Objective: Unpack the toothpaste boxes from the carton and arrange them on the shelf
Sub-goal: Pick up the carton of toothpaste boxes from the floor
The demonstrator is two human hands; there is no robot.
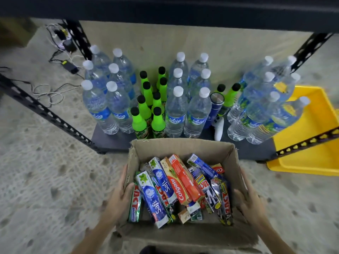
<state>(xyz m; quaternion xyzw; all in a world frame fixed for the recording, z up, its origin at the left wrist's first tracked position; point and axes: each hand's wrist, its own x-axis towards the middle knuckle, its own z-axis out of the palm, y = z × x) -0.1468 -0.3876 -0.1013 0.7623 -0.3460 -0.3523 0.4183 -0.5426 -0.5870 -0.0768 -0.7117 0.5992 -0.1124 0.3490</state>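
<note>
Floor (36, 171): pale, speckled, running under and around everything you see.

Shelf (113, 140): dark metal rack with perforated posts; its lowest board sits just above the floor, directly ahead of you.

Water bottles (176, 110): clear plastic with white caps and blue labels, standing upright in three clusters across the lowest board, at left, centre and right.

Carton (183, 149): brown cardboard, open at the top, on the floor just in front of the shelf edge and between your arms.

Yellow tub (311, 154): on the floor at the right, partly behind the right front post.

Green bottles (157, 118): black caps, upright; a larger group between the left and centre water clusters, two more farther right.

Toothpaste boxes (176, 187): all lying inside the carton, a loose jumble leaning at angles; blue-and-white, red, and green-and-red packs overlap one another.

Your hands: left hand (119, 198) clasps the carton's left wall, thumb hooked over the rim inside, fingers flat along the outer face. Right hand (247, 198) clasps the right wall, thumb over the rim; its fingers lie behind the cardboard.

Blue can (214, 109): upright among the bottles, right of centre.

Cables and chargers (64, 59): tangled on the floor at the far left, behind the rack.
</note>
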